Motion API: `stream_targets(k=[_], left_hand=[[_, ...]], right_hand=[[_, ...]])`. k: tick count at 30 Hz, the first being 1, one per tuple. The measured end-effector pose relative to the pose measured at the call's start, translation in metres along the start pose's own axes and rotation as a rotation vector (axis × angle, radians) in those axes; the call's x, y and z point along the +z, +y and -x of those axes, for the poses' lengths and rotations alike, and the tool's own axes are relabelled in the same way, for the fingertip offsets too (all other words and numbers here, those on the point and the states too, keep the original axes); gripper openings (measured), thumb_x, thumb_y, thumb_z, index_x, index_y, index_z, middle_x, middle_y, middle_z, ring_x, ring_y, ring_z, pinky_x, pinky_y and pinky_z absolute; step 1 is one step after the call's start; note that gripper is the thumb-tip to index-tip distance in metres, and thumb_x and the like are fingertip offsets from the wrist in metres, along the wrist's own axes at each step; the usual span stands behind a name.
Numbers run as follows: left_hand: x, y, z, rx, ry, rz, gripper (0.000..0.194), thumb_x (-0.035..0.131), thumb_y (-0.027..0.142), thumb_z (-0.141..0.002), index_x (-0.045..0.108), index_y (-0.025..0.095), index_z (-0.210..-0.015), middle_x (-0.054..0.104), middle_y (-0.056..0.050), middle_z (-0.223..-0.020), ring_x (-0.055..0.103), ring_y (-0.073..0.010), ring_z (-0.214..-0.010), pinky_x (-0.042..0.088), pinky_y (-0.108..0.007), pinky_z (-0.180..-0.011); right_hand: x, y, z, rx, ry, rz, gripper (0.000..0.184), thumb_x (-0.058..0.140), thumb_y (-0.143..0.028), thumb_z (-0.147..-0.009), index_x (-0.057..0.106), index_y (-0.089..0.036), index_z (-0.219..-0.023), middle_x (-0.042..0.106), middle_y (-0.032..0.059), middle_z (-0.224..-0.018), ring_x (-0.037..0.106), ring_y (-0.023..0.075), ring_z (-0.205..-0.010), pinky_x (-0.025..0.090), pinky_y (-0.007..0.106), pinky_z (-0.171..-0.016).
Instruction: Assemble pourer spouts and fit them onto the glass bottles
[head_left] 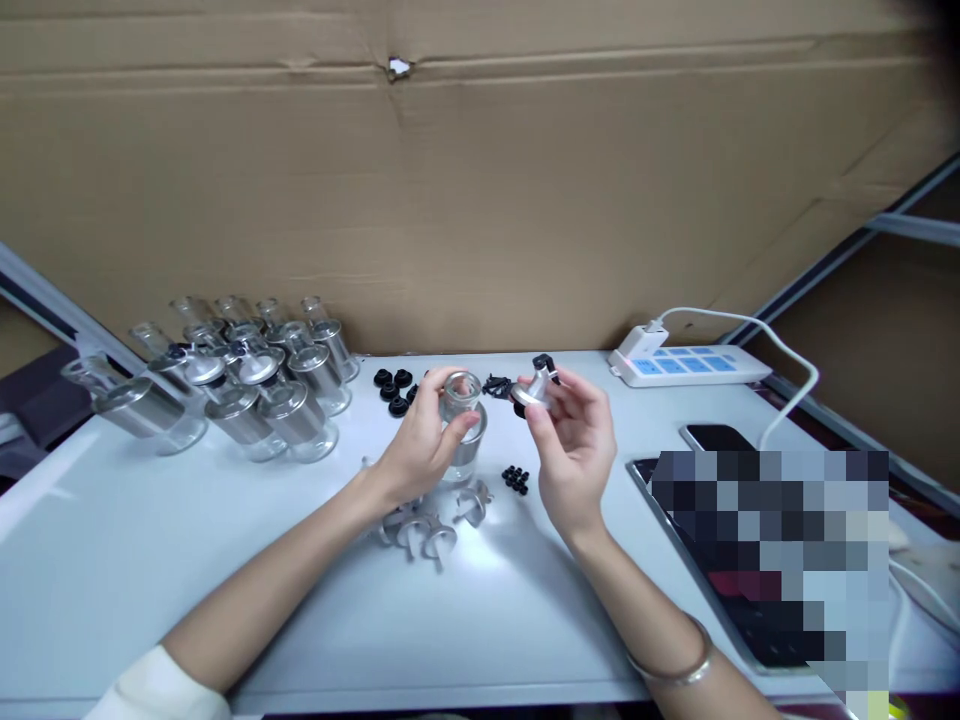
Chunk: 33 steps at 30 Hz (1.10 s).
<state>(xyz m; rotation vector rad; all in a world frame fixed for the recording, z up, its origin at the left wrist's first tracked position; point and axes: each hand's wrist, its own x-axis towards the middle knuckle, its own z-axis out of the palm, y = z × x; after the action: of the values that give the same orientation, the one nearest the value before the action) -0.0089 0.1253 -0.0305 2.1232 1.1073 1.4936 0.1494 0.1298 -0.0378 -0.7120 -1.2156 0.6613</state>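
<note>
My left hand [424,440] is wrapped round a glass bottle [463,455] with a metal sleeve, which stands upright with its mouth uncovered. To its right, my right hand [574,440] pinches a metal pourer top [534,395] that has a black spout tip and a black underside. The pourer top is held apart from the bottle, close to mouth height. Below the bottle lie several loose metal pourer parts [439,540]. Small black caps [515,480] sit in a cluster between my hands. Behind the bottle are black rubber stoppers [394,390] and a pile of small black pieces [496,385].
Several metal-sleeved glass bottles [300,410] stand at the left, two with pourer tops on. A white power strip [697,366] with a plugged-in charger lies at the back right. A phone [716,438] and a partly blurred tablet [675,535] lie at the right. Cardboard [480,200] walls the back.
</note>
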Motion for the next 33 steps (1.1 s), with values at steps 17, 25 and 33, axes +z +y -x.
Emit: stream_targets(k=[17,25,33], left_hand=[[0.001,-0.004,0.004,-0.078,-0.125,0.075,0.034,0.048,0.038,-0.092,0.033,0.021,-0.117,0.052,-0.01,-0.109,0.055,-0.021,-0.096,0.046,-0.037,-0.085],[0.002,-0.003,0.006,-0.076,-0.147,0.097,0.03,0.049,0.03,-0.091,0.033,0.021,-0.115,0.052,-0.009,-0.107,0.055,-0.0215,-0.097,0.046,-0.038,-0.086],[0.0,-0.003,0.004,-0.138,-0.236,0.121,0.033,0.048,0.034,-0.091,0.03,0.021,-0.115,0.052,-0.011,-0.11,0.055,-0.0231,-0.1,0.045,-0.039,-0.086]], right_hand=[[0.0,-0.005,0.007,-0.058,-0.09,0.081,0.041,0.066,-0.023,-0.084,0.053,-0.03,-0.122,0.061,0.0071,-0.115,0.064,0.0237,-0.107,0.052,0.044,-0.092],[-0.002,-0.006,0.01,-0.141,-0.145,0.137,0.046,0.069,-0.023,-0.081,0.053,-0.035,-0.123,0.063,0.004,-0.115,0.065,0.0228,-0.103,0.053,0.042,-0.088],[0.009,-0.012,-0.016,0.106,-0.216,-0.128,0.027,0.061,-0.037,-0.088,0.051,-0.028,-0.112,0.073,0.0043,-0.105,0.067,0.021,-0.104,0.052,0.04,-0.089]])
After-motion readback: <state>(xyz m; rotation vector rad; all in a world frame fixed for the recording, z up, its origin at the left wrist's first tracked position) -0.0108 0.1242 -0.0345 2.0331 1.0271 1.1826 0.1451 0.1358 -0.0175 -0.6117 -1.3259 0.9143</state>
